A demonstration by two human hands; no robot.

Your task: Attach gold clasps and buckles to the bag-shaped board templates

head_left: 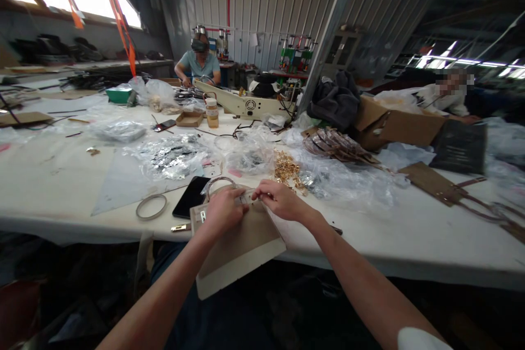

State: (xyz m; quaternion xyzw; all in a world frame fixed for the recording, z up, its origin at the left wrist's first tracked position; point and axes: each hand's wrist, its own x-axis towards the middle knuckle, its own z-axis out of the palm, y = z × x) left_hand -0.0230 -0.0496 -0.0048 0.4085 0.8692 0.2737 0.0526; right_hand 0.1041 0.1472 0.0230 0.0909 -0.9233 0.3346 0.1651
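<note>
A brown bag panel [241, 240] with a pale lower edge and a handle [220, 180] at its top lies tilted over the table's front edge, partly on my lap. My left hand [225, 209] holds the panel near its top, index finger and thumb reaching to a small light strip there. Beside it, my right hand [281, 199] is closed in a pinch at the panel's upper right corner. Whatever sits between those fingertips is too small to make out. A small metal fitting [203, 216] shows at the panel's upper left.
Left of the panel lie a black phone [189, 198] and a ring of tape [151, 207]. Gold hardware pieces [287, 169] and plastic bags of metal plates [174, 156] lie beyond my hands. A cardboard box [397, 126] stands right. Two people [200, 63] work farther off.
</note>
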